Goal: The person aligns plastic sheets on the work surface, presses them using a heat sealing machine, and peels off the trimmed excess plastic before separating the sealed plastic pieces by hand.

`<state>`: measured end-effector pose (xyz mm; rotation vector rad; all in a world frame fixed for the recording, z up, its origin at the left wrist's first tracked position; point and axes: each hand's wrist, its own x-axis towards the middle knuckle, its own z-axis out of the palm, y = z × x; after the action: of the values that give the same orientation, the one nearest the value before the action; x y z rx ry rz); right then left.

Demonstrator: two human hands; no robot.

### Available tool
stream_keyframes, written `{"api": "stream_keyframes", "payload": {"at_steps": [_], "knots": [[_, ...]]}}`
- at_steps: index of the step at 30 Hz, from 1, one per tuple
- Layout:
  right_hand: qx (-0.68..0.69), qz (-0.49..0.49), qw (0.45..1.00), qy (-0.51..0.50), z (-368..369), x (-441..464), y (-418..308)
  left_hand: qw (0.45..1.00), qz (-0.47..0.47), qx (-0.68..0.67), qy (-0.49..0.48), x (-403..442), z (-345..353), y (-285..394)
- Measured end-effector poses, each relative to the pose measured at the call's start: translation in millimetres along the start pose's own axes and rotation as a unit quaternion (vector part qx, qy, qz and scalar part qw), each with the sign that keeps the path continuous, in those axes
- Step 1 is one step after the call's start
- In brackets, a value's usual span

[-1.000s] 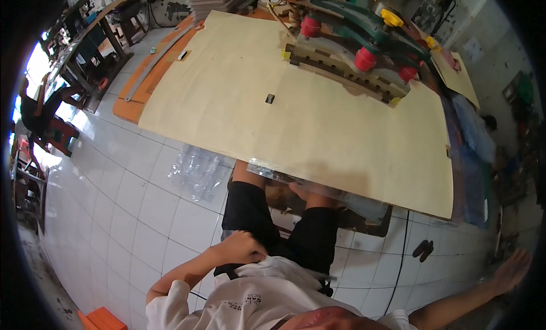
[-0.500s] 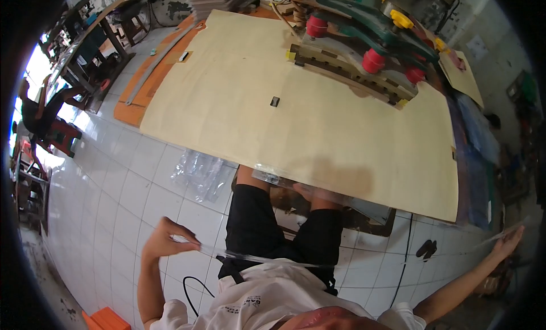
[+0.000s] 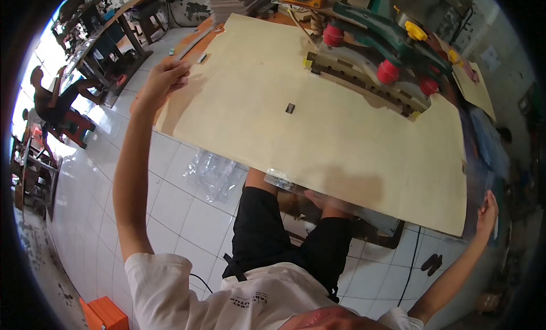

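Observation:
My left hand (image 3: 166, 82) is raised over the left edge of a large cream board (image 3: 244, 108), its fingers pinched together. My right hand (image 3: 487, 213) is at the right, beyond the board's right edge, closed on the edge of a clear plastic sheet (image 3: 489, 185). Between the hands the sheet is so transparent that I can hardly make it out. A small dark block (image 3: 290, 108) lies mid-board, and a small pale-and-dark piece (image 3: 202, 58) sits near its upper left edge.
A green clamp-like machine with red knobs (image 3: 388, 71) stands over the board's far right. Crumpled clear plastic (image 3: 211, 173) lies on the tiled floor, with sandals (image 3: 431, 264) to the right. Stacked sheets (image 3: 236, 3) are at the back. Another person (image 3: 48, 97) sits far left.
My left hand has risen from beside my lap to the board's left edge. My right hand has moved up and slightly left. The clear sheet no longer stretches visibly across my lap.

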<state>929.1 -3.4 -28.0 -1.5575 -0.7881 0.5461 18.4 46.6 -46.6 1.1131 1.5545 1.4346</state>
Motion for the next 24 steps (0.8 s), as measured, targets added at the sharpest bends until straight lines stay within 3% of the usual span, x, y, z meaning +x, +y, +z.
{"api": "stream_keyframes", "payload": {"at_steps": [3,5,10,15,24], "knots": [[-0.004,0.025,1.0,-0.018,1.7,17.6,5.3,0.995,-0.056,0.082,-0.007,35.0,2.1,-21.3],[-0.006,0.037,0.999,-0.016,-0.8,35.8,9.0,0.988,-0.082,0.12,0.054,40.5,18.7,-19.4],[-0.002,0.023,1.0,0.0,14.4,48.9,5.5,0.983,-0.084,0.149,0.069,59.9,31.3,-17.8],[0.006,0.081,0.997,-0.008,30.0,67.1,13.8,0.971,-0.108,0.187,0.102,67.2,39.6,-10.6],[0.02,0.12,0.992,0.021,70.1,39.6,23.3,0.994,-0.041,0.076,0.067,58.7,29.9,-23.2]]}}
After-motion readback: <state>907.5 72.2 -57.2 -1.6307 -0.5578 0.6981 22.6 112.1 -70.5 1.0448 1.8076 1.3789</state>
